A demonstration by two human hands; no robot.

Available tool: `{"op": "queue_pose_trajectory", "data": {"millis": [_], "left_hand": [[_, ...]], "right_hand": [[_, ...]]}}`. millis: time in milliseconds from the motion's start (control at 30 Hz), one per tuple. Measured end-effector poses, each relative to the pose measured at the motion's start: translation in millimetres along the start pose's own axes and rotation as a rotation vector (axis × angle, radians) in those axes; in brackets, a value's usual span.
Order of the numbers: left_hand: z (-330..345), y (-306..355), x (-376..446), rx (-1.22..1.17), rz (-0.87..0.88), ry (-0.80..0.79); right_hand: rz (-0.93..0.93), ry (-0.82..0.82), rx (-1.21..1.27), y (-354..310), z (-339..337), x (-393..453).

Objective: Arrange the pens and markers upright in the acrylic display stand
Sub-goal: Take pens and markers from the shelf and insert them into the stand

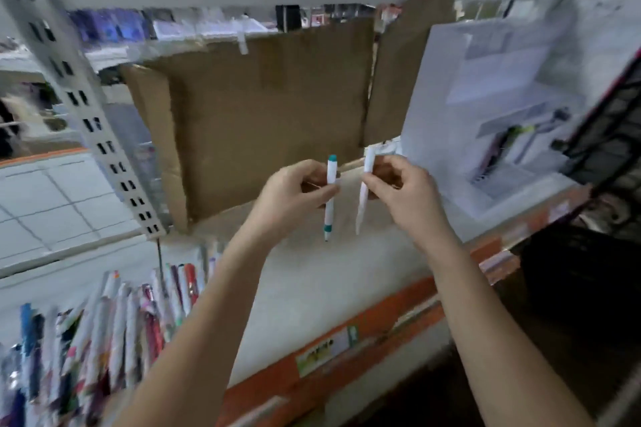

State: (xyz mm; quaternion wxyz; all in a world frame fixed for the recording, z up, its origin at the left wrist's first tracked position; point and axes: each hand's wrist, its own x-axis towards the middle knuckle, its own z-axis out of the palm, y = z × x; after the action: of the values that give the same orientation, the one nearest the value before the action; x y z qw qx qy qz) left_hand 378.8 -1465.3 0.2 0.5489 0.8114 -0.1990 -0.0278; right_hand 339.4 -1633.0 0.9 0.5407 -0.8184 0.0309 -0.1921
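From the head camera, the left hand (295,191) pinches a white pen with teal ends (330,198) at mid-barrel, upright over the shelf (312,288). Just right of it, the right hand (399,184) pinches a plain white pen (365,191), also upright. The acrylic display stand (492,135) sits far right on the shelf. Both pens look light, stiff and smooth; a mid-barrel pinch should steer them best.

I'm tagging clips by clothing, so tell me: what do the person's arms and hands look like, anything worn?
Both forearms are bare; no sleeves show anywhere in frame. The left hand and right hand carry no gloves, and no watch or ring is visible, though motion blur limits fine detail.
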Motion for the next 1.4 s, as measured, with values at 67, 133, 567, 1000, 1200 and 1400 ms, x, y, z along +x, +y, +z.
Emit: {"op": "queue_pose_trajectory", "data": {"millis": [67,133,567,1000,1200,1400], "left_hand": [[44.3,20.7,13.8,-0.013,0.041,-0.036],[90.0,40.4,28.0,-0.031,0.072,-0.076],[309.5,115.4,119.3,0.004,0.208,-0.212],[374.6,110.0,217.8,0.256,0.223,0.052],[386.6,108.4,231.1,0.229,0.119,0.15],[404.0,106.4,236.2,0.242,0.05,0.299]], "right_hand": [[0.011,0.05,-0.009,15.8,-47.4,0.8],[0.02,0.095,-0.04,34.5,-94.5,0.9],[0.048,0.283,-0.129,136.9,-299.7,30.4],[-0.142,0.257,-0.172,197.2,-352.3,150.3],[-0.278,0.188,-0.128,215.3,-354.0,188.9],[-0.509,0.091,-0.155,237.0,-355.0,221.6]]}}
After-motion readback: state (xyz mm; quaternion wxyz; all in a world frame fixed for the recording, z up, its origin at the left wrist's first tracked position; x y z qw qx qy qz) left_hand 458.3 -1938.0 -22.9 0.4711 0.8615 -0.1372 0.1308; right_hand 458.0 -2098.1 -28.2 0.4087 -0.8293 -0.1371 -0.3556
